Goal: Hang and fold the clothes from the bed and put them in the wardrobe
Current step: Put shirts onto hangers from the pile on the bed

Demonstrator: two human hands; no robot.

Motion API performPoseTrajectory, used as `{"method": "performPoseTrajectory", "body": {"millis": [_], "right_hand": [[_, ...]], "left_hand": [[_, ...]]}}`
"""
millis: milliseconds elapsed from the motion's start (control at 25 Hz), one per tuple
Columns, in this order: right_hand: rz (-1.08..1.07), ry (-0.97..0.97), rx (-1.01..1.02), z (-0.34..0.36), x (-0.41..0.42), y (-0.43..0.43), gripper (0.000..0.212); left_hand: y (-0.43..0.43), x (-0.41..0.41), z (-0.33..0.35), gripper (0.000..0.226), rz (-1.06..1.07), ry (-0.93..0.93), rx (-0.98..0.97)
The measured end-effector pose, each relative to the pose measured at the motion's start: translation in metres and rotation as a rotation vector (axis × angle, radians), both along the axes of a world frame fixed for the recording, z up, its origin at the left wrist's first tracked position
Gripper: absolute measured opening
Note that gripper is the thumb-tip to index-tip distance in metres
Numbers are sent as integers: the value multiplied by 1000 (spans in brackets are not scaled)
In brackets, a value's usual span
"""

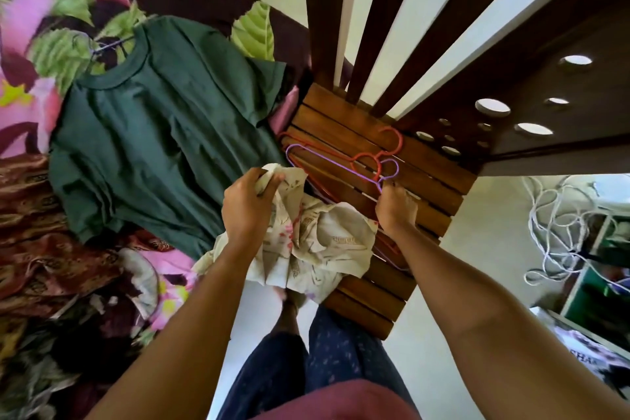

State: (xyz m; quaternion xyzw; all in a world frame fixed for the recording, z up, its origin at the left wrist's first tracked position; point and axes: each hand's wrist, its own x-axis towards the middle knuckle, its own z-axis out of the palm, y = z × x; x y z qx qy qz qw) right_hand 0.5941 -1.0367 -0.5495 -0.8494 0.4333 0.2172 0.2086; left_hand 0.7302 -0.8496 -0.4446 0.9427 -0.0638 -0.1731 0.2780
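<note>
Sorting barely begun: left hand (245,204) grips a cream garment (324,242) at centre, right hand (397,206) grips a purple hanger (327,155) on a chair (426,181). Green shirt (163,133) lies hangered upper left; other clothes (44,249) wait lower left.

Hangers (399,140) and cream garment (327,235) crowd the chair seat (341,112) (far slats bare).

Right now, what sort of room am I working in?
Probably a home bedroom: a bed with a floral sheet, a green T-shirt laid on it, and hangers on a wooden chair beside it.
</note>
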Motion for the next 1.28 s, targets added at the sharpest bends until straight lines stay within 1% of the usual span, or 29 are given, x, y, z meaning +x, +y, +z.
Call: {"method": "performPoseTrajectory", "body": {"millis": [80, 200, 240, 320, 400, 520, 600, 680, 800, 920, 1080, 1200, 1280], "right_hand": [[-92, -75, 17, 8, -2, 4, 28], [-408, -330, 206, 23, 2, 12, 23], [-446, -409, 258, 30, 5, 16, 23], [-411, -507, 321, 46, 13, 23, 20], [-342, -559, 335, 65, 22, 32, 26], [-262, -638, 252, 98, 31, 44, 29], [-228, -725, 169, 131, 32, 53, 28], [-167, -764, 92, 168, 26, 65, 27], [-98, -748, 50, 218, 5, 89, 24], [-31, -740, -32, 248, -27, 119, 20], [81, -811, -178, 267, -55, 162, 27], [97, -772, -205, 276, -56, 191, 19], [106, -761, -200, 283, -52, 206, 19]], "left_hand": [[4, -2, 3, 31, 4, 2, -19], [9, -2, 11, 32, 20, -2, -33], [12, -2, 14, 32, 24, -8, -37], [18, -2, 23, 33, 30, -16, -45], [29, -2, 33, 34, 26, -30, -54], [49, -3, 48, 34, 26, -42, -42], [67, -5, 61, 34, 18, -51, -48], [86, -7, 74, 34, 3, -54, -37], [117, -9, 92, 33, 0, -70, -44], [147, -12, 105, 33, -5, -90, -93], [175, -23, 124, 32, -69, -133, -126], [183, -32, 135, 27, -198, -152, -143], [187, -35, 143, 22, -328, -195, -169]]}}
